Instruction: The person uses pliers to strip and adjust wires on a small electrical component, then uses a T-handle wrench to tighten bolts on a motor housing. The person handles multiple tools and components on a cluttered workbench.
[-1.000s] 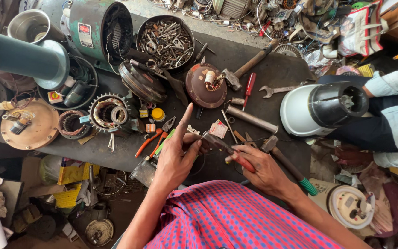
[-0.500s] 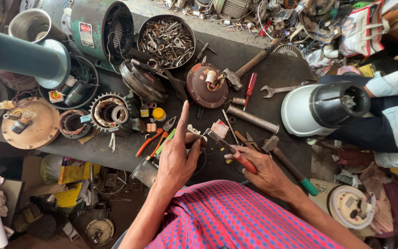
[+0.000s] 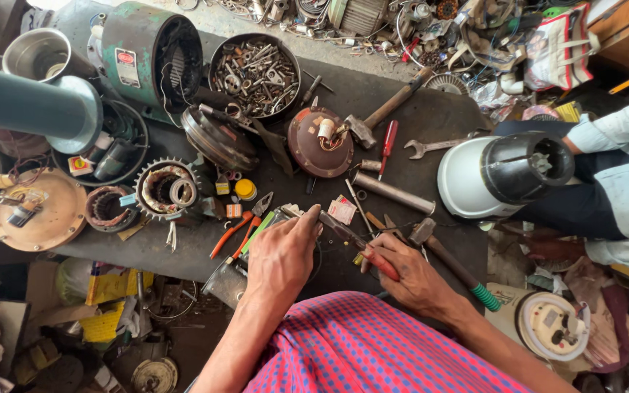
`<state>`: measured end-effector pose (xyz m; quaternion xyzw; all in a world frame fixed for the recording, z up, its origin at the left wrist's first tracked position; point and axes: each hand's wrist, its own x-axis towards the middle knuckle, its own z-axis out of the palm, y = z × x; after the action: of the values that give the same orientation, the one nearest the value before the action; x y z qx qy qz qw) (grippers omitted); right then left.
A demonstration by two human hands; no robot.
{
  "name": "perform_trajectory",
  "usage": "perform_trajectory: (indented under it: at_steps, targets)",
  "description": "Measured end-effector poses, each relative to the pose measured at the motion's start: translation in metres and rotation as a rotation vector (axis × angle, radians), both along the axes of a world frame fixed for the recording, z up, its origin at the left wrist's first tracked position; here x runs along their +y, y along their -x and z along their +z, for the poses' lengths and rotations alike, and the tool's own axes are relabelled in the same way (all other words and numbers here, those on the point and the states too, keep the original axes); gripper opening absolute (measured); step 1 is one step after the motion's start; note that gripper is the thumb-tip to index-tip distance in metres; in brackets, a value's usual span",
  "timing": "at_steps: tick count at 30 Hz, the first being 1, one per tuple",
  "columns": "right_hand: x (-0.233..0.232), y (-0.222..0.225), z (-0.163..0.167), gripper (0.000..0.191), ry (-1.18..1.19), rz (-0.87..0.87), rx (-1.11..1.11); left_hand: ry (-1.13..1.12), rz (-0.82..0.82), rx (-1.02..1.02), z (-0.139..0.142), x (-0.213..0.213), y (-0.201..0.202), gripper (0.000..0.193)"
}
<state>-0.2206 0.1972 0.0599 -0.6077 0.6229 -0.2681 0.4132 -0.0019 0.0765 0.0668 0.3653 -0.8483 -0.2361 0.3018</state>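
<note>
My left hand point(image 3: 279, 256) lies flat, fingers together, pressing down a small part I cannot see well on the dark bench point(image 3: 431, 116). My right hand point(image 3: 402, 273) is closed around red-handled pliers point(image 3: 358, 244), their tip at that part. I think I am gripping or bending something tiny. Next I must hold steady and squeeze gently.
</note>
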Motion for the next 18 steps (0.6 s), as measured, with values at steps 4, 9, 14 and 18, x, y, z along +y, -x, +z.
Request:
perform_trajectory:
  at_steps: [4, 9, 14, 18]
  targets:
    - [-0.001, 0.004, 0.0, 0.034, -0.013, -0.069, -0.048, 0.022, 0.007, -0.022, 0.001, 0.001, 0.005, 0.02]
    - [-0.002, 0.011, 0.001, 0.04, 0.112, -0.057, 0.017, -0.171, 0.019, 0.102, 0.013, 0.0, 0.007, 0.014]
    - [-0.004, 0.014, 0.0, 0.048, 0.142, -0.063, -0.025, -0.318, -0.022, 0.203, 0.025, -0.002, 0.008, 0.015]
    - [-0.004, 0.016, -0.007, 0.045, 0.196, -0.039, 0.004, -0.351, -0.032, 0.21, 0.03, -0.001, 0.01, 0.016]
